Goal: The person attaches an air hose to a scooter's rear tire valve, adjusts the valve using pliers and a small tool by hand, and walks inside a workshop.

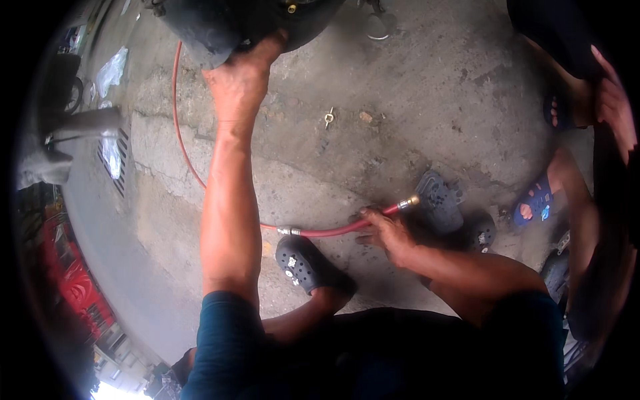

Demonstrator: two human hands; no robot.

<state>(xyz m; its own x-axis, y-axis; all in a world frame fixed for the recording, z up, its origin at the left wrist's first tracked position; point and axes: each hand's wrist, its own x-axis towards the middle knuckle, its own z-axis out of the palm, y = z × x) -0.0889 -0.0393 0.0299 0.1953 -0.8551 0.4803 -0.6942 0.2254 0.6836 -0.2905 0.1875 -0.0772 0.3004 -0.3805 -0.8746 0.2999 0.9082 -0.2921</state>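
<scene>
Left hand [241, 77] contacts a black, rounded object [220, 23], far left; its grip cannot be told. Right hand [388, 233], near right, holds a red, flexible, brass-tipped hose [330, 232].

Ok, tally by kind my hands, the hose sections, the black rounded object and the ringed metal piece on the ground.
Hands: 2 (left hand, right hand)
Hose sections: 2 (thin orange section, thick red section)
Black rounded object: 1
Ringed metal piece: 1
Total: 6
</scene>
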